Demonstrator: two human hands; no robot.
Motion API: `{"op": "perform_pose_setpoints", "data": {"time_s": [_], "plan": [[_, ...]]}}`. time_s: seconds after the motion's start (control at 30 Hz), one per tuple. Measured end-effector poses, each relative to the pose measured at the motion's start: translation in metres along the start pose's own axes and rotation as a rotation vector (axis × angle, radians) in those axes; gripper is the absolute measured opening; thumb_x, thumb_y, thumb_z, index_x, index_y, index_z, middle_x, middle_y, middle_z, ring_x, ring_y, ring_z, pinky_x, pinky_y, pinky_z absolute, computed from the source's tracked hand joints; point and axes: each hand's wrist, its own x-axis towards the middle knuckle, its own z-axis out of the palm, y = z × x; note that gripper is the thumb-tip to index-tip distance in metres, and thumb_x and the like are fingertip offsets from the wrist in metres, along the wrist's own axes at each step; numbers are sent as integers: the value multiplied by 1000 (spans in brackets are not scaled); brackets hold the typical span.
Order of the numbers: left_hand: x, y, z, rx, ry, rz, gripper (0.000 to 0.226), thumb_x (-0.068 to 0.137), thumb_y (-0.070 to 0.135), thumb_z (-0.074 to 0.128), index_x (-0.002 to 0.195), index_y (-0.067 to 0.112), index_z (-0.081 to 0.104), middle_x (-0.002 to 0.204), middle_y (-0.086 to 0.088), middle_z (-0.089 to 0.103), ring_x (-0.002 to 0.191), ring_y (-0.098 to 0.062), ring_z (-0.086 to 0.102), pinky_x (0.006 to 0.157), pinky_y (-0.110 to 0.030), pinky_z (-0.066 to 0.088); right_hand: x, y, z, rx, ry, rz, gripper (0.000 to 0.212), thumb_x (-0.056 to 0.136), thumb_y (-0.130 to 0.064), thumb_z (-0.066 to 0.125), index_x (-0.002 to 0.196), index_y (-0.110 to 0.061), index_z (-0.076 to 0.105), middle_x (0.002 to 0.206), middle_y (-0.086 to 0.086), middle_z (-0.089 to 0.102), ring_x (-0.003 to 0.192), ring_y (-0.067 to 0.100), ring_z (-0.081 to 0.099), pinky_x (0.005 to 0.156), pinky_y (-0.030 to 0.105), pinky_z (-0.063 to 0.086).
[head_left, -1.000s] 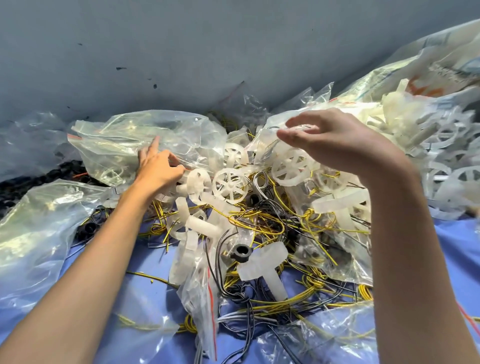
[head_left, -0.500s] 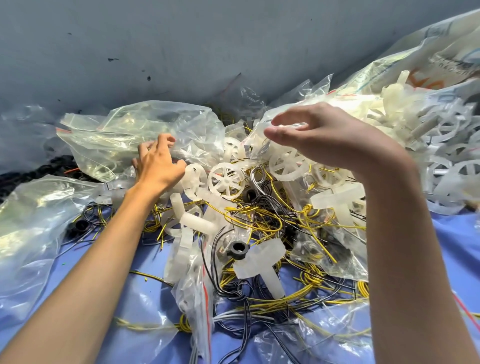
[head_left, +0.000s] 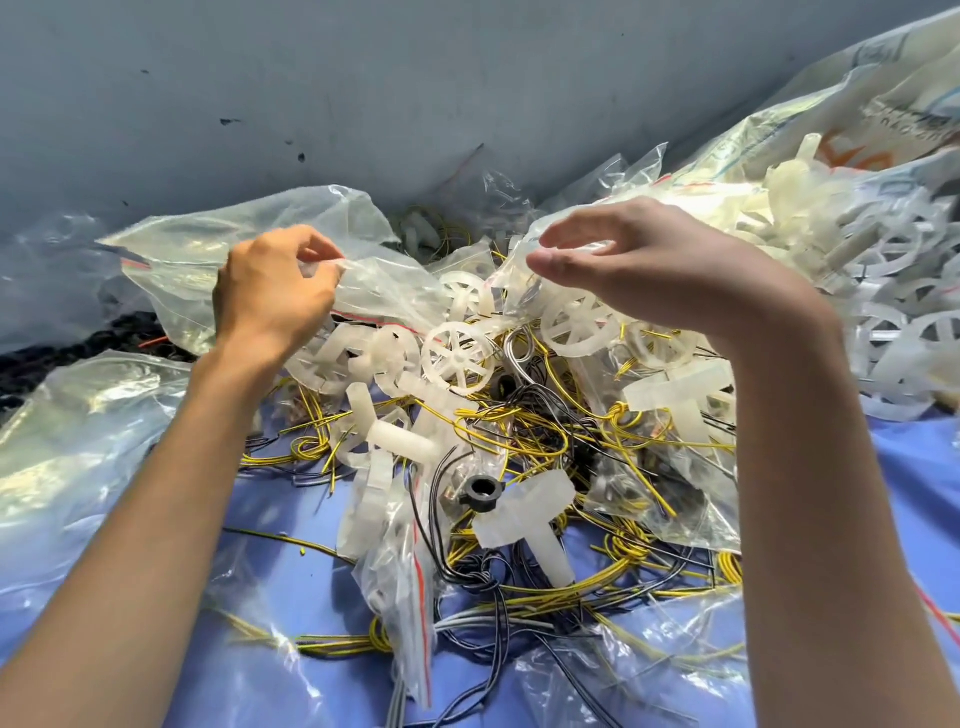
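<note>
Nearest, yellow and black wires (head_left: 519, 587) and a white T-shaped piece (head_left: 524, 512) are lying on the blue cover (head_left: 291, 561). Further on, the left hand (head_left: 270, 296) is pinching the edge of a clear plastic bag (head_left: 182, 260), which is lying at the pile's far left near the grey wall (head_left: 363, 78). The right hand (head_left: 660, 275) is hovering over white spoked wheels (head_left: 576, 327), fingers loosely curved, holding nothing.

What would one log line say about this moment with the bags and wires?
left hand: pinches clear bag | right hand: loosely curled above white wheels, holds nothing visible
</note>
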Motion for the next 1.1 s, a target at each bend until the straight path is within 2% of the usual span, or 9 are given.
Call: {"op": "perform_pose_setpoints", "data": {"time_s": [0.17, 0.3, 0.43, 0.53, 0.67, 0.77, 0.87, 1.0, 1.1], "plan": [[-8, 23, -38, -54, -77, 21, 1, 83, 29, 67, 84, 30, 67, 92, -3, 71, 87, -19, 63, 85, -34, 51, -3, -7, -1, -6, -12, -40, 38, 87, -53, 56, 114, -28, 65, 115, -8, 66, 104, 11, 60, 87, 30, 48], [-17, 38, -64, -164, -127, 45, 4, 81, 32, 69, 78, 30, 68, 76, 10, 67, 66, 9, 57, 69, -19, 43, -6, -13, 1, -12, -32, -93, 40, 87, -53, 56, 119, -30, 63, 117, -10, 65, 107, 8, 61, 90, 31, 49], [-29, 48, -81, -355, -286, 65, 8, 77, 33, 74, 75, 38, 69, 71, 11, 68, 66, -1, 58, 65, -18, 42, -7, -17, 3, 20, -46, -154, 44, 85, -51, 61, 125, -31, 58, 126, -13, 61, 105, -5, 60, 86, 21, 47], [-35, 53, -86, -443, -332, 100, 14, 80, 27, 75, 74, 39, 70, 66, 13, 67, 60, 1, 55, 65, -21, 40, -9, -22, 4, 24, -43, -207, 42, 83, -48, 64, 123, -35, 58, 125, -14, 60, 101, -9, 60, 90, 24, 50], [-41, 57, -93, -491, -383, 122, 6, 71, 38, 74, 76, 40, 70, 69, 15, 68, 62, 1, 58, 70, -28, 43, -9, -26, 7, 12, -50, -254, 29, 82, -41, 69, 111, -37, 65, 112, -19, 65, 96, -9, 62, 90, 28, 52], [-46, 58, -95, -511, -394, 128, 7, 72, 34, 74, 75, 39, 70, 69, 13, 69, 61, 1, 58, 69, -28, 43, -9, -30, 10, 23, -104, -273, 28, 80, -44, 70, 105, -32, 69, 102, -19, 69, 92, -9, 64, 88, 32, 53], [-48, 59, -94, -516, -387, 118, 7, 70, 35, 72, 75, 39, 70, 71, 13, 69, 62, 0, 59, 69, -25, 44, -9, -33, 14, 32, -160, -301, 27, 76, -48, 71, 97, -31, 70, 95, -16, 70, 86, -6, 65, 84, 25, 54], [-48, 63, -91, -544, -281, 113, 23, 69, 35, 74, 84, 45, 60, 93, 16, 69, 80, -10, 65, 75, -25, 51, -6, -38, 22, -32, -6, -357, 7, 85, -25, 68, 82, -20, 71, 71, -12, 65, 65, 2, 58, 58, 10, 43], [-49, 70, -88, -590, -159, 130, 37, 70, 26, 70, 91, 41, 43, 113, 9, 60, 78, 3, 62, 67, -13, 49, -5, -42, 23, 48, 125, -343, 10, 89, -19, 64, 81, -15, 70, 65, -9, 62, 55, 3, 55, 49, 9, 41]]}}
